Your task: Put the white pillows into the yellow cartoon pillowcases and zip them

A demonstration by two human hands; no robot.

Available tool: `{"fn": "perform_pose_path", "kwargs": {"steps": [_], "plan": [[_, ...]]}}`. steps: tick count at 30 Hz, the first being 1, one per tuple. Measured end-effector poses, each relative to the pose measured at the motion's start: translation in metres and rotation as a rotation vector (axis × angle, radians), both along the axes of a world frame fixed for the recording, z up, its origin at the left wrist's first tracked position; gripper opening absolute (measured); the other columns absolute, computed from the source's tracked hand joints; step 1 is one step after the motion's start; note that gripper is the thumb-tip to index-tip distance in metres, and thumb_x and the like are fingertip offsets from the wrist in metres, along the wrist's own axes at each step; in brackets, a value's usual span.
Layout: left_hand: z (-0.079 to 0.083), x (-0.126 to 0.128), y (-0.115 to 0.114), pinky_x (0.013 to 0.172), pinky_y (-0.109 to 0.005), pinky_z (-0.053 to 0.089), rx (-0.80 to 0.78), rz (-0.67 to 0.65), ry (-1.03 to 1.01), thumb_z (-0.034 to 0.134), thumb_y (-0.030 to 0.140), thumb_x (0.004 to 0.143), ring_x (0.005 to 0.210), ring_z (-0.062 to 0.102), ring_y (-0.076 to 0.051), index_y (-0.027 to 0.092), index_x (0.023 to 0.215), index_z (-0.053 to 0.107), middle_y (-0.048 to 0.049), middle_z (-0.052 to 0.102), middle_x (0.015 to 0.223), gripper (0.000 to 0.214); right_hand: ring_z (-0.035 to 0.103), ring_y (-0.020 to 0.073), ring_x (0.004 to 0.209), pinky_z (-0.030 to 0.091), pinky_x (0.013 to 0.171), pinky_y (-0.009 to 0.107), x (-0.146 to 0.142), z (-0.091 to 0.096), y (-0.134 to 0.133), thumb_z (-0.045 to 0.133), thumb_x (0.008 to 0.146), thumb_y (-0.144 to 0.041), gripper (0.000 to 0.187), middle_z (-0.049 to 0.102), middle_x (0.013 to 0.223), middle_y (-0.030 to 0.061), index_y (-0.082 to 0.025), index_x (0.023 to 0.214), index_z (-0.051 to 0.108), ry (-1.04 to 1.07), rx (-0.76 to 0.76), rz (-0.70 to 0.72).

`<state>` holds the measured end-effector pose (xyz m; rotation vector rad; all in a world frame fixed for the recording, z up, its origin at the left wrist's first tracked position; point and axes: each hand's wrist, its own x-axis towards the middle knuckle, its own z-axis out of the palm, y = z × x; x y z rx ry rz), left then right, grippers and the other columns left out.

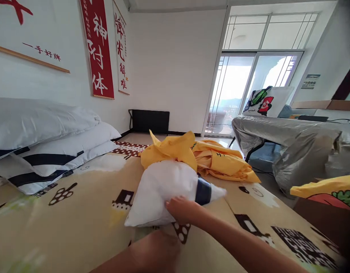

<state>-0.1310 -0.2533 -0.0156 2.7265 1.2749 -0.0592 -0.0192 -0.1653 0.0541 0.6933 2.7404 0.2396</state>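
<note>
A plump white pillow with a dark band near its right end rests on the patterned cream bedspread in front of me. Its near side is pressed in by my right hand, whose fingers are curled against the fabric. Closer to me, just below the pillow's near edge, my left hand is smeared by motion, so its fingers do not show clearly. Directly behind the pillow stands a bunched yellow cloth, touching it or very near it. Another crumpled yellow cloth with dark letters lies to the right of that.
Several white pillows with dark bands are stacked at the left. On the right stand a plastic-covered table with a printed white bag, and a brown box with yellow printed fabric. A black panel is by the far wall.
</note>
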Motion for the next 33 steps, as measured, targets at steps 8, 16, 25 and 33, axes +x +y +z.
{"fn": "perform_pose_path", "kwargs": {"steps": [8,16,25,33], "plan": [[0.073,-0.039,0.011,0.074,-0.028,0.044,0.141,0.184,-0.406,0.046,0.024,0.088,0.077,0.061,-0.017,0.019,0.083,0.064,-0.0026,0.068,0.081,0.019,0.061,0.0225,0.096,0.043,0.076,0.030,0.019,0.028,0.060,0.054,0.085,-0.034,0.039,0.068,0.097,0.0067,-0.023,0.123,0.058,0.433,-0.121,-0.128],[0.086,-0.064,0.086,0.064,-0.023,0.043,0.198,0.420,-0.850,0.048,0.029,0.085,0.075,0.062,-0.014,0.017,0.087,0.067,-0.0015,0.070,0.079,0.022,0.059,0.0200,0.101,0.042,0.079,0.027,0.023,-0.031,0.128,0.046,0.082,-0.016,0.037,0.055,0.124,0.0109,-0.016,0.118,0.055,0.867,0.179,-0.611],[0.065,-0.099,0.131,0.071,-0.028,0.050,0.347,0.563,-1.030,0.047,0.036,0.085,0.076,0.065,-0.016,0.018,0.086,0.066,-0.0029,0.070,0.079,0.026,0.059,0.0196,0.092,0.043,0.079,0.030,0.039,-0.067,0.159,0.038,0.091,-0.024,0.029,0.066,0.099,0.0089,-0.016,0.099,0.065,1.096,0.234,-0.672],[0.018,-0.121,0.165,0.097,-0.044,0.042,0.737,0.620,-0.536,0.048,0.023,0.083,0.121,0.048,-0.027,0.017,0.133,0.040,-0.0131,0.053,0.130,0.051,0.053,0.0195,0.083,0.042,0.077,0.036,0.050,-0.017,0.109,0.053,0.079,-0.015,0.011,0.063,0.085,0.0045,-0.019,0.086,0.060,1.777,0.392,-0.062]]}}
